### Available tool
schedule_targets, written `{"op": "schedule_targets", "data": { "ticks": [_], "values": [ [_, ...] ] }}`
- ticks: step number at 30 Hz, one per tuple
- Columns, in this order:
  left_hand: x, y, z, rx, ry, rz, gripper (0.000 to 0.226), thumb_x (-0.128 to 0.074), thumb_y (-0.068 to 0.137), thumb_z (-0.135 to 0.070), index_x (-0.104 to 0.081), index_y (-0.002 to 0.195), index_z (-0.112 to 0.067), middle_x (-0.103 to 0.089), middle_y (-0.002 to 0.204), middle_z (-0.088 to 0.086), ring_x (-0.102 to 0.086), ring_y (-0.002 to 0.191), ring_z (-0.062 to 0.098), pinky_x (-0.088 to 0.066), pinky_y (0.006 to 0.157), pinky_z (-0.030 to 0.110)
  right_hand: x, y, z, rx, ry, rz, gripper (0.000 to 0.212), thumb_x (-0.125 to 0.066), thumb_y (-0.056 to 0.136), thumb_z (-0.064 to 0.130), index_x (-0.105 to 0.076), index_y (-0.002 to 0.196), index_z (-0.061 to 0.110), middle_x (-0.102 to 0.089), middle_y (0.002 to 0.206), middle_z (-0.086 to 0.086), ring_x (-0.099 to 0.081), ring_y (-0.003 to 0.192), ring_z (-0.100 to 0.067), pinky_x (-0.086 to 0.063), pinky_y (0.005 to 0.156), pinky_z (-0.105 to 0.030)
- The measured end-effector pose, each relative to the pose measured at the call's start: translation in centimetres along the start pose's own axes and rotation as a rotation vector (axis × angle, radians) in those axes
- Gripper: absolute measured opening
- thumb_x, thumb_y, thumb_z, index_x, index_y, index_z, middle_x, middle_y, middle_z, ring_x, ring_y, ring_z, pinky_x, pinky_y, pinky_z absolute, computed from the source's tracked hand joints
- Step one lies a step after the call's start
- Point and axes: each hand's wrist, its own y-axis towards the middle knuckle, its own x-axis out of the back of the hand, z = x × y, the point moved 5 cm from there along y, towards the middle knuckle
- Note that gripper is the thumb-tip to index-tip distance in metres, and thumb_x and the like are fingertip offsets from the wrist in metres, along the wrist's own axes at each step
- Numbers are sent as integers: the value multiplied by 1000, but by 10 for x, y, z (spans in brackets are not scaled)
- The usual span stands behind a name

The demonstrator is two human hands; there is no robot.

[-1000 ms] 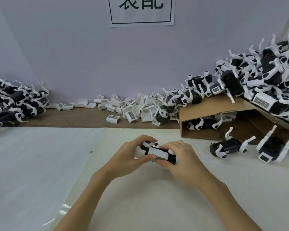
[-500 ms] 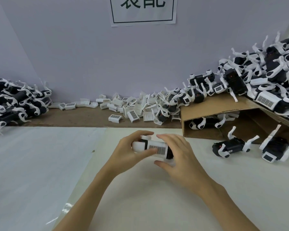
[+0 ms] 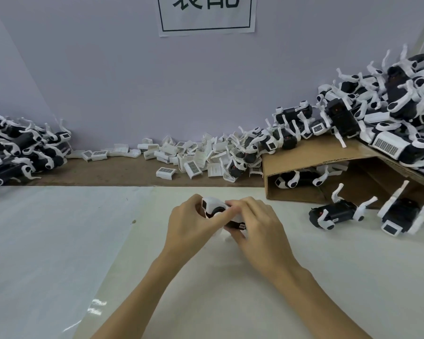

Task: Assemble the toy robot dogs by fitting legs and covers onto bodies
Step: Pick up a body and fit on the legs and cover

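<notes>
Hands, left hand (image 3: 194,226) and right hand (image 3: 257,228), grip a toy dog (image 3: 216,210) above the white table (image 3: 304,277) facing a lilac wall (image 3: 132,81).

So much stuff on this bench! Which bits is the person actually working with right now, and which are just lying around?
In use now:
- toy dog body, gripped by both hands
- left hand
- right hand

Lying about:
- loose white covers along the wall
- pile of dogs on the left
- heap of dogs on the right
- cardboard box
- two dogs beside the box
- paper sign
</notes>
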Motion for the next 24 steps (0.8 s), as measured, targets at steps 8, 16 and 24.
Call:
{"op": "schedule_targets", "data": {
  "ticks": [8, 16, 24],
  "values": [
    [12, 0, -10, -127, -178, 161, 58, -52, 85, -81, -57, 69, -25, -43, 61, -6, -36, 59, 8, -27, 58, 23, -5, -2, -21, -222, 561, 111, 42, -71, 98, 8, -62, 130, 34, -71, 113, 18, -66, 111, -8, -51, 91, -20],
    [0, 0, -4, -110, -279, 342, 64, -45, 95, -70, -63, 90, -9, -57, 78, 3, -50, 72, 12, -40, 73, 32, -14, -6, -27, -222, 622, 155, 51, -65, 101, 5, -56, 136, 40, -68, 124, 15, -62, 124, -8, -52, 104, -32],
    [-7, -1, 1, 14, -405, 309, 46, -77, 80, -62, -73, 114, -32, -79, 105, -3, -75, 100, 16, -57, 89, 33, 1, -4, -29, -235, 472, 128, 66, -78, 91, 45, -49, 150, 46, -49, 132, 21, -47, 129, 1, -42, 101, -12]
  ]
}}
